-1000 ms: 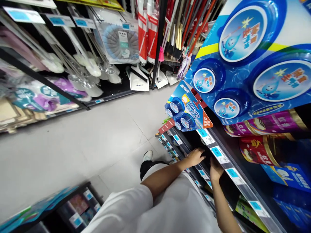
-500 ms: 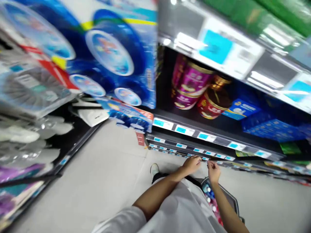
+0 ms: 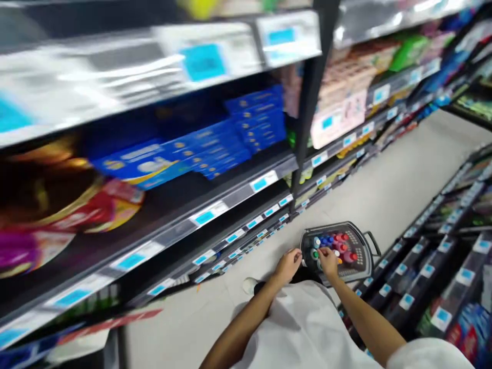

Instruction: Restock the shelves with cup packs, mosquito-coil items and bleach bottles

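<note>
My left hand (image 3: 288,265) is at the near left edge of a dark grey shopping basket (image 3: 359,246), its fingers close to the rim. My right hand (image 3: 328,261) sits over the basket's contents, with its fingers among bottles with coloured caps (image 3: 338,246). The caps are red, blue, green and white. Whether either hand grips anything is hidden by the fingers and the blur. My white sleeves and shirt (image 3: 303,328) fill the bottom of the view.
Shelves with price labels run along the left, stocked with blue boxes (image 3: 192,159) and round tins (image 3: 49,205). A black upright post (image 3: 307,102) divides them. Lower shelving (image 3: 434,277) stands on the right, with a pale tiled floor (image 3: 388,169) between.
The view has swung from the shelf toward the aisle. My hands have left the shelf edge and are now at the basket, which shows whole.
</note>
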Demonstrator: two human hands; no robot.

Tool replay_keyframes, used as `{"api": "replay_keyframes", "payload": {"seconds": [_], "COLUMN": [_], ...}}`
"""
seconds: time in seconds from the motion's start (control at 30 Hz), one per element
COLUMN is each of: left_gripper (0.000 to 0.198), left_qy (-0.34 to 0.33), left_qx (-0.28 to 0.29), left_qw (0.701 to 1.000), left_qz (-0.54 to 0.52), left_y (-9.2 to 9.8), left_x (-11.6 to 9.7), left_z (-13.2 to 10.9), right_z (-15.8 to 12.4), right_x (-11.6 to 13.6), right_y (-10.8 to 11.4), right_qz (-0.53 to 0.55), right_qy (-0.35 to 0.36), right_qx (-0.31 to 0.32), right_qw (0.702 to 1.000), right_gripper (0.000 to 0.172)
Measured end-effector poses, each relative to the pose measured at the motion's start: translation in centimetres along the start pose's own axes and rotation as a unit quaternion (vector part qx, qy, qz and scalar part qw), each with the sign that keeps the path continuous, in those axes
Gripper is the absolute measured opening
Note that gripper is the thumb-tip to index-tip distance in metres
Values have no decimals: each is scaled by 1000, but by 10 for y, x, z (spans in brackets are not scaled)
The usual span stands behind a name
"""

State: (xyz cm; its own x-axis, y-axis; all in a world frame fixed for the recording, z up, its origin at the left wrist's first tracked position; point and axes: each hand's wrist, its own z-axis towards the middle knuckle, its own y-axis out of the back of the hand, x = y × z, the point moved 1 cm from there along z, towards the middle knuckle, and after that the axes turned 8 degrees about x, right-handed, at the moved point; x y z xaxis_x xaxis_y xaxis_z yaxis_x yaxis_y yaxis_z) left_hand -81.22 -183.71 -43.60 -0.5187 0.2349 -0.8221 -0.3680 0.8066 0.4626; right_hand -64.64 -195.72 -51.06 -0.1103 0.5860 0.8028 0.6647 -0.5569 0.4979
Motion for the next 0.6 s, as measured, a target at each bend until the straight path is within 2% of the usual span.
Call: {"api": "replay_keyframes", "payload": {"seconds": [0.13, 0.3, 0.43, 0.6], "left_gripper": [19, 21, 23, 28], "left_qy": [40, 105, 143, 178], "left_qx": [48, 95, 124, 158], "left_qw": [998, 990, 981, 969], "left_qz": [-1, -18, -40, -70], "left_y": [-32, -58, -79, -98], "left_x": [0, 22, 50, 92], "left_z": [6, -2, -6, -9], "right_z": [-5, -16, -13, 16], "right_x": [-60, -115, -153, -204], "right_y": [26, 30, 14, -33], "right_qz": [-25, -72, -111, -151], "right_qy": [-114, -230, -282, -298], "right_qx": [-14, 12, 39, 82], "right_qw": [993, 970, 952, 939], "right_gripper": [31, 14, 12, 8]}}
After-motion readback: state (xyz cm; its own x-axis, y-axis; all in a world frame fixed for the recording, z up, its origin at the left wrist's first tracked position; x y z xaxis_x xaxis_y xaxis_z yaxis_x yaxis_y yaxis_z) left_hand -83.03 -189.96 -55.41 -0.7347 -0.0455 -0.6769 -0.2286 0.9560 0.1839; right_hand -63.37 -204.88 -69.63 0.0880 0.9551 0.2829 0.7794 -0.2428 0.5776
